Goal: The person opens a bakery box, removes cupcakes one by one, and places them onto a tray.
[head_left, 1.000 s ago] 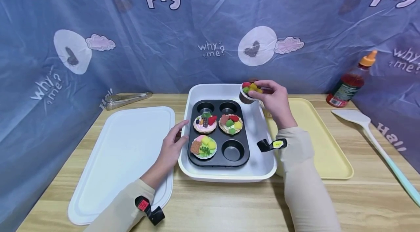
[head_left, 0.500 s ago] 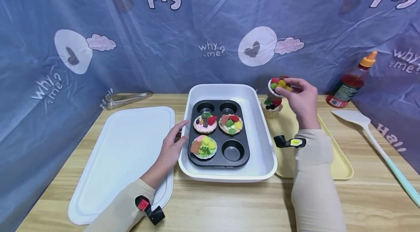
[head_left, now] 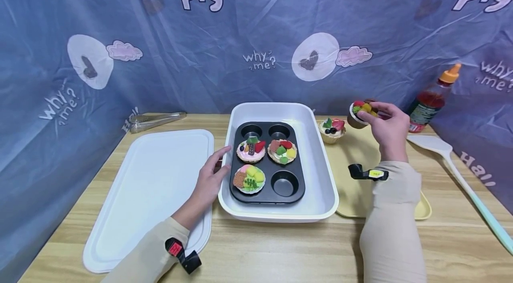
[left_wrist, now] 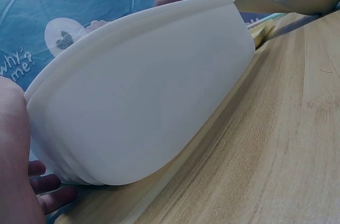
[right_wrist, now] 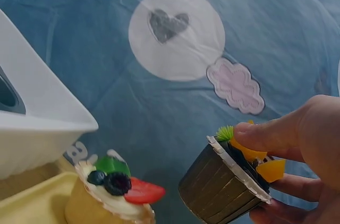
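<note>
My right hand (head_left: 389,128) pinches a cupcake (head_left: 355,121) by its fruit-topped rim, above the back of the yellow tray (head_left: 354,176). In the right wrist view the cupcake's ribbed brown cup (right_wrist: 215,189) tilts, with thumb and fingers around its green and orange topping. A tart with cream, berries and strawberry (head_left: 331,131) sits just left of it on the tray. My left hand (head_left: 208,176) holds the left rim of the white basin (head_left: 320,198), with several fingers (left_wrist: 45,183) low against its outside. Inside lies a dark muffin pan (head_left: 267,196) holding three fruit tarts (head_left: 249,179).
A white tray (head_left: 160,194) lies left of the basin, with metal tongs (head_left: 157,122) behind it. At the right are a sauce bottle (head_left: 430,100) and a long spatula (head_left: 461,174) with a pale turquoise handle. A blue printed cloth (head_left: 224,65) hangs behind the table.
My right hand has carried the cupcake rightward from above the basin to above the yellow tray, uncovering the strawberry tart there. The left hand has stayed at the basin's rim.
</note>
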Available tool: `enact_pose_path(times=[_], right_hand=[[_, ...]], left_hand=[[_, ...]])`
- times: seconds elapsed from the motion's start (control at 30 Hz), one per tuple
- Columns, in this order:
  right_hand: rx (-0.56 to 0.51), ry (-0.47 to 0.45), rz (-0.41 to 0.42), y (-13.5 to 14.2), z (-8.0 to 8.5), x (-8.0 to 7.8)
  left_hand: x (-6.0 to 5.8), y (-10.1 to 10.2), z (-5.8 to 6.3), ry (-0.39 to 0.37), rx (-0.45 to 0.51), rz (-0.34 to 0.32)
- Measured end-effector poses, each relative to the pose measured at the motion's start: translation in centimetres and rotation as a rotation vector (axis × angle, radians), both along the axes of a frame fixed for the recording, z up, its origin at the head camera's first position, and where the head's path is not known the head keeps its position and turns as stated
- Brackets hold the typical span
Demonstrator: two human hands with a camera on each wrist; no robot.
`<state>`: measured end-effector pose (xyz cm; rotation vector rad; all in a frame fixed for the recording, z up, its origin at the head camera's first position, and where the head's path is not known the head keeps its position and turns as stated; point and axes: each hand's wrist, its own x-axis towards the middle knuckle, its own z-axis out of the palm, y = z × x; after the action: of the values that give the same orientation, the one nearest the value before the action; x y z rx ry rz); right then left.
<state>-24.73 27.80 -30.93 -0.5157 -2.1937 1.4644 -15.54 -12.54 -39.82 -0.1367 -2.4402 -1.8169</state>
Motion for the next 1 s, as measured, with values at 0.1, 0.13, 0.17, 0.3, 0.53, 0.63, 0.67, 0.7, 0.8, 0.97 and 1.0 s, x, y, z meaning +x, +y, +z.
enact_pose_path(times=[0.1,0.13,0.17,0.3,0.53,0.63,0.67,0.7,0.8,0.97,1.0], right_hand=[[0.011,-0.035,-0.012,0.5,-0.4,0.0],[0.012,-0.039,-0.015,0.7,-0.5,0.0],[0.011,-0.043,-0.019,0.8,-0.6,-0.1],[-0.019,-0.057,-0.036,1.2,-1.2,-0.1],[-0.058,-0.096,-0.046,1.9,-2.2,-0.4],[-0.015,-0.148,-0.048,2.0,-2.6,-0.6],[0.001,-0.161,-0.049,2.1,-2.7,-0.7],[0.011,-0.175,-0.051,2.1,-2.8,-0.8],[0.027,-0.193,-0.057,2.1,-3.2,-1.0],[0.047,-0.208,-0.061,2.0,-3.5,-1.3],[0.054,-0.213,-0.059,1.9,-3.5,-1.3]], left_hand=[[0.0,0.0,0.0,0.000,0.001,-0.002],[-0.1,0.0,-0.1,-0.001,0.004,-0.003],[-0.1,0.0,-0.1,0.000,0.004,-0.003],[-0.1,0.0,0.0,0.001,0.005,-0.003],[-0.1,0.0,0.0,0.005,-0.001,-0.006],[-0.1,0.0,0.0,0.006,0.002,-0.003],[-0.1,0.0,0.0,0.007,0.002,-0.002],[-0.1,0.0,0.0,0.008,0.002,-0.002],[-0.1,0.0,0.0,0.005,0.002,0.000],[-0.1,0.0,0.0,0.002,0.000,0.000],[0.0,0.0,0.1,0.004,-0.002,-0.002]])
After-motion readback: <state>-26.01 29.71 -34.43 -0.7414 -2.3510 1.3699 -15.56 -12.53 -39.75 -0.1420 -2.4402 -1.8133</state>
